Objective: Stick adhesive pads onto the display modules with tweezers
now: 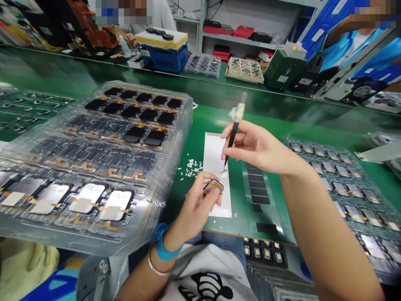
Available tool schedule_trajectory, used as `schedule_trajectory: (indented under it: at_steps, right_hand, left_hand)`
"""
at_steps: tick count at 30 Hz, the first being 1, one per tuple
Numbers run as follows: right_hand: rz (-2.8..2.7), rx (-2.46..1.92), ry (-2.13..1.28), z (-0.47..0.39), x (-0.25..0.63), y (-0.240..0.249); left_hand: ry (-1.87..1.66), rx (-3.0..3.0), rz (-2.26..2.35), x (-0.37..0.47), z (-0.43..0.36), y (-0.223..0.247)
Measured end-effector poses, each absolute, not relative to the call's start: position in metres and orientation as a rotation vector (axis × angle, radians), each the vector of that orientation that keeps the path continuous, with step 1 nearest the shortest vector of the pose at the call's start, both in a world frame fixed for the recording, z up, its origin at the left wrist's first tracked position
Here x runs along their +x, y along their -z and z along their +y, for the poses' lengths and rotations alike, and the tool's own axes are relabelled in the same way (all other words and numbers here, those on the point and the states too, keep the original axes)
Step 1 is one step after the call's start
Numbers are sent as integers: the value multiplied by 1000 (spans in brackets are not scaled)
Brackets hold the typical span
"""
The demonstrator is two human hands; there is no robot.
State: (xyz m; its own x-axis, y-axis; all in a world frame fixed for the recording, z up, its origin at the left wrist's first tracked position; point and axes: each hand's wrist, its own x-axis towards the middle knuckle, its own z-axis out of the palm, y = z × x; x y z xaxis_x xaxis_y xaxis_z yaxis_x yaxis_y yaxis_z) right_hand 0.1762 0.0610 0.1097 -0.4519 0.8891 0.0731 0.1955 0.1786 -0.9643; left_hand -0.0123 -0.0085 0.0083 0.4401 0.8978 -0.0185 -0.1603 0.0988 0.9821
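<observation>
The green tabletop (206,113) carries a tall stack of clear trays (94,167) to the left of the hands, its top layer filled with dark and pale screen parts. A second run of trays (354,184) lies to the right, partly under the right forearm. Between them, straight ahead of the person, lies a white sheet (214,159), with a clear strip (260,192) of black patches just to its right. Small white scraps (191,165) are scattered at the sheet's left edge.

The left hand (196,209) is low over the near end of the sheet, wrist bent up, a blue band and a metal bangle on the wrist. Its thumb and fingers are clamped on a small screen part (213,186), held tilted with an orange flex showing on top. The right hand (257,146) is higher and just beyond, its forearm coming in from the lower right. It is pinched shut around a black pen tool (233,136) held near upright, a scrap of pale tape wrapped near its upper end. The tool's tip points down at the sheet, just above and to the right of the screen part; whether it touches anything cannot be told. The two hands are close but apart.

Across the tabletop stand a blue box (164,52) and a green box (282,69), with other people at work behind them.
</observation>
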Motion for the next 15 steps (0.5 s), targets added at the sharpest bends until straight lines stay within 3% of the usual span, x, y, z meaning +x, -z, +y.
schedule_trajectory:
  at_steps: [8,15]
  right_hand:
    - [-2111,-789,-1740,59,152,-104]
    - [-2134,-765,-1859,55,148,-90]
  left_hand:
    - [-794,1172,698,-12,-12,-19]
    - [-703,1175,787,-15,-15,-24]
